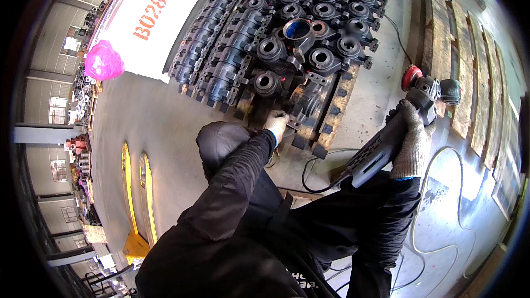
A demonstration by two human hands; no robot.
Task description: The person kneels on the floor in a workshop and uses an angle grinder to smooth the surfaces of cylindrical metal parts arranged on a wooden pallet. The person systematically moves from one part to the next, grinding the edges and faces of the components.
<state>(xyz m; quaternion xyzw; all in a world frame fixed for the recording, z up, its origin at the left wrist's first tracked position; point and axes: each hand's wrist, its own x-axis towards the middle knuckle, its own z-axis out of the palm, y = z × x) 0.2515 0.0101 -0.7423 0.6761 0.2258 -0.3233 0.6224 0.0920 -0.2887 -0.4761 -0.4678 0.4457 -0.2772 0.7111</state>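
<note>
My right hand, in a pale knit glove, is wrapped round a dark grey angle grinder. The grinder's red disc points up and away, apart from the castings. My left hand, gloved too, has its fingers closed at the near edge of a dark metal casting at the front of a loaded pallet. Just beyond that casting stand several black castings with round bores. One open ring among them shows a blue inside.
Dark ribbed castings lie in rows at left on the pallet. Bare wooden pallets lie to the right. A cable and a pale hose trail over the floor. Yellow forks and a white covered box stand left.
</note>
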